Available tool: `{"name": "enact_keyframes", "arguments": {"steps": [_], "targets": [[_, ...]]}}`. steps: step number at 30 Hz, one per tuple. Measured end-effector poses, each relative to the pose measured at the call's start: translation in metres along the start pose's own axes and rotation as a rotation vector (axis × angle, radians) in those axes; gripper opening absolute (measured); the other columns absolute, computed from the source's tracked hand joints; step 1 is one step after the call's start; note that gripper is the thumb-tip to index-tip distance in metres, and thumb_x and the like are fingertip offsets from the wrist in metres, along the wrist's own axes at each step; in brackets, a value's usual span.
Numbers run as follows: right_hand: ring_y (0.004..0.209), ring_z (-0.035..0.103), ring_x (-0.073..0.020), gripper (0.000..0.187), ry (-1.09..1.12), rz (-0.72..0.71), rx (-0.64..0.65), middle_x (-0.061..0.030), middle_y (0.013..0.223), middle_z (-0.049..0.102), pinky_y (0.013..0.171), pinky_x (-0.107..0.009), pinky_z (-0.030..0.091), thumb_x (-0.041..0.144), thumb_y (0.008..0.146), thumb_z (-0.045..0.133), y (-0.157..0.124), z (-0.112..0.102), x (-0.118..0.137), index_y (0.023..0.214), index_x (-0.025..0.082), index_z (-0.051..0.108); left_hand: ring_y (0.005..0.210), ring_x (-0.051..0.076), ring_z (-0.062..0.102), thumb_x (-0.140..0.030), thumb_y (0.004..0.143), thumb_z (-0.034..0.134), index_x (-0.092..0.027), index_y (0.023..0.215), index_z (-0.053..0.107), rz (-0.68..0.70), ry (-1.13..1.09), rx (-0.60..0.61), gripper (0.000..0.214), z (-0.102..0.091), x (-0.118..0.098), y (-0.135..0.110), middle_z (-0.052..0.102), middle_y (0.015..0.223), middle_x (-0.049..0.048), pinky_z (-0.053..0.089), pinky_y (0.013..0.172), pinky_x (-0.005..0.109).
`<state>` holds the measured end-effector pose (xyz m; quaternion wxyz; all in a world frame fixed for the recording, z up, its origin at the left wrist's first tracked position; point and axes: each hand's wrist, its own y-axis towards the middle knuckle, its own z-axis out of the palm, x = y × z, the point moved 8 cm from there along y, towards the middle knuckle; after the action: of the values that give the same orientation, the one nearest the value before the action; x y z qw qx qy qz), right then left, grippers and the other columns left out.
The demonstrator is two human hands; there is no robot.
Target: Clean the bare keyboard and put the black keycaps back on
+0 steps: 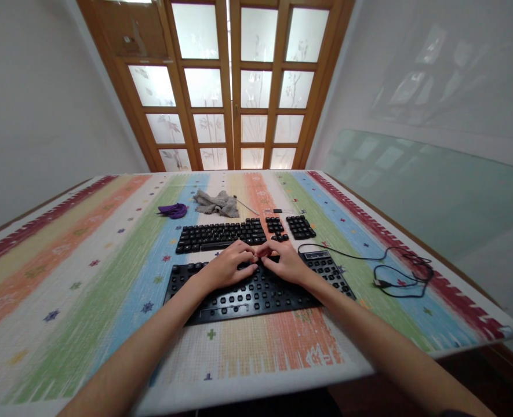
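Note:
A black keyboard base [239,304] with most keycaps off lies in front of me, its bare key posts showing. A few caps sit along its top left row. My left hand [234,263] and my right hand [283,262] meet over the upper middle of the base, fingertips curled together at its top edge. Whatever they pinch is hidden by the fingers. Just beyond my hands, the loose black keycaps [221,233] are laid out in keyboard order, with the number pad keycaps [300,227] grouped at the right.
Behind the keycaps lie a grey cloth [217,204], a purple cloth-like bundle [173,211] and a thin tool [277,211]. The keyboard's cable [413,272] coils at the right on the striped tablecloth [121,278]. Walls stand on both sides, a paned door [233,87] ahead.

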<state>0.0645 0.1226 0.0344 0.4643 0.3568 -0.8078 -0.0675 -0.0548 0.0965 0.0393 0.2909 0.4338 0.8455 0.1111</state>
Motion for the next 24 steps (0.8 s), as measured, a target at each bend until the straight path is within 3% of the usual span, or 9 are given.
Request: {"name": "enact_keyframes", "arguments": {"steps": [15, 24], "targets": [[0.075, 0.067, -0.0154, 0.017, -0.078, -0.016, 0.006, -0.0019, 0.083, 0.072, 0.074, -0.029, 0.054, 0.01, 0.078, 0.056, 0.004, -0.001, 0.001, 0.086, 0.02, 0.067, 0.096, 0.02, 0.056, -0.024, 0.094, 0.053, -0.018, 0.091, 0.065, 0.045, 0.093, -0.017, 0.014, 0.002, -0.004, 0.0, 0.065, 0.101, 0.0075, 0.047, 0.089, 0.035], [0.073, 0.064, -0.0157, 0.018, -0.192, -0.095, 0.111, -0.0018, 0.075, 0.069, 0.072, -0.028, 0.05, 0.006, 0.069, 0.057, 0.023, 0.004, 0.004, 0.074, 0.02, 0.068, 0.094, 0.021, 0.056, -0.032, 0.093, 0.057, -0.018, 0.092, 0.066, 0.055, 0.24, 0.014, 0.017, 0.008, -0.007, 0.0, 0.068, 0.104, 0.0071, 0.046, 0.087, 0.035]]}}
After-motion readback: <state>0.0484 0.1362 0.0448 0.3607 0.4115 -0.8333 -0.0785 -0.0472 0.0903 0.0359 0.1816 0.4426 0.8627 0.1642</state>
